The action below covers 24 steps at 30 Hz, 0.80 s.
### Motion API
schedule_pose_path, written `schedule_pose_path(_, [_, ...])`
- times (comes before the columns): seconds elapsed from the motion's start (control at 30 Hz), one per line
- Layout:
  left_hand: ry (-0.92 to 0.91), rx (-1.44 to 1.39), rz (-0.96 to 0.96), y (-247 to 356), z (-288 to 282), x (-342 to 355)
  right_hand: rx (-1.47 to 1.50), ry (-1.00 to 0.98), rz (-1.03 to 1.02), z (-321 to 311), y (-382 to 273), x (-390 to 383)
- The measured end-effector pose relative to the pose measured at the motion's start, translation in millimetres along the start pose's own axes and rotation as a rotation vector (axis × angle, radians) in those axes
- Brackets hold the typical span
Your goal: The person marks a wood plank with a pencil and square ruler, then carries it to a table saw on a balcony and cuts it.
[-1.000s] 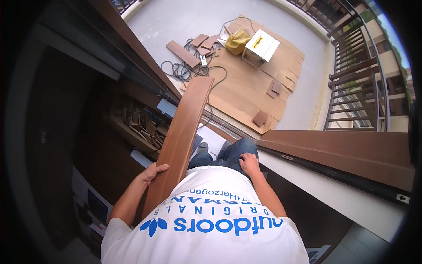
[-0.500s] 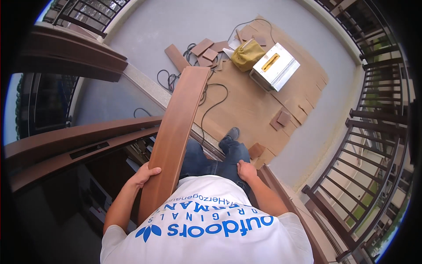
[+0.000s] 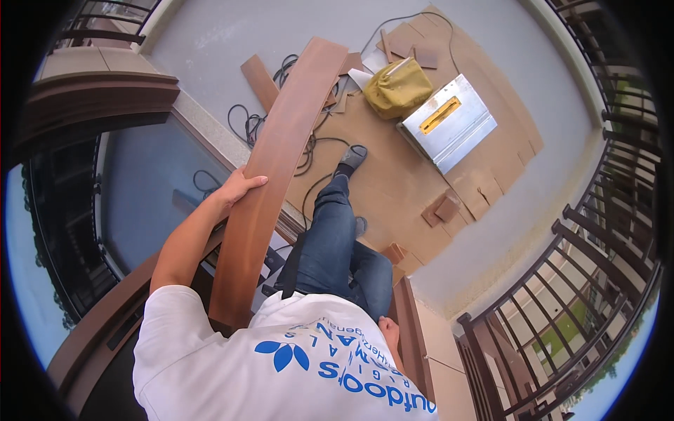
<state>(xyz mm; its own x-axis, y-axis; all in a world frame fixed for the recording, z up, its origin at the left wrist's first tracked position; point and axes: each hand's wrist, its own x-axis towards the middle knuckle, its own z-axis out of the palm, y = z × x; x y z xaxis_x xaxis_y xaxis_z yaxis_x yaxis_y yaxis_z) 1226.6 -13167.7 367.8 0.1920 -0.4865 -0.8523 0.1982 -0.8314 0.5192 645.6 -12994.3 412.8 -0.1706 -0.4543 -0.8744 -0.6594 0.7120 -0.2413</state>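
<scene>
A long reddish-brown wooden board (image 3: 288,140) runs up along my left side, its far end out over the floor. My left hand (image 3: 241,188) grips it by the left edge, thumb on top and fingers hidden beneath. The lower end of the board lies against my white shirt at the left side. My right hand (image 3: 389,328) hangs by my right hip with its fingers curled, and nothing shows in it. My shirt and forearm partly cover that hand.
Cardboard sheets (image 3: 379,165) cover the floor ahead. On them stand a silver table saw (image 3: 460,130) and a yellow-green bag (image 3: 398,88). Black cables (image 3: 246,123) and board offcuts (image 3: 446,208) lie around. A brown door frame (image 3: 105,91) rises at left; a dark railing (image 3: 554,309) runs along the right.
I have stepped forward through the doorway, one foot now on the cardboard. My left hand and the board have moved ahead; my right hand has dropped back beside my hip.
</scene>
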Motion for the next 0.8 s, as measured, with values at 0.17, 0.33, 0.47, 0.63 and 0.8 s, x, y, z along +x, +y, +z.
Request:
schedule_pose_path(0.17, [-0.041, 0.109, -0.007, 10, 0, 216, 0.201, -0.143, 0.285, 38, -20, 55])
schedule_pose_path(0.33, [-0.047, 0.151, 0.059, -35, 0, 403, -0.056, -0.113, 0.096, 48, -28, 221])
schedule_pose_path(0.47, [-0.028, 0.227, 0.087, -88, 9, 512, -0.038, 0.186, -0.152, 62, 58, 368])
schedule_pose_path(0.63, [-0.024, 0.213, 0.139, -129, 11, 610, 0.084, 0.502, -0.223, 51, 71, 527])
schedule_pose_path(0.8, [0.029, 0.213, 0.206, -172, 12, 640, 0.351, 0.650, -0.240, 89, 79, 557])
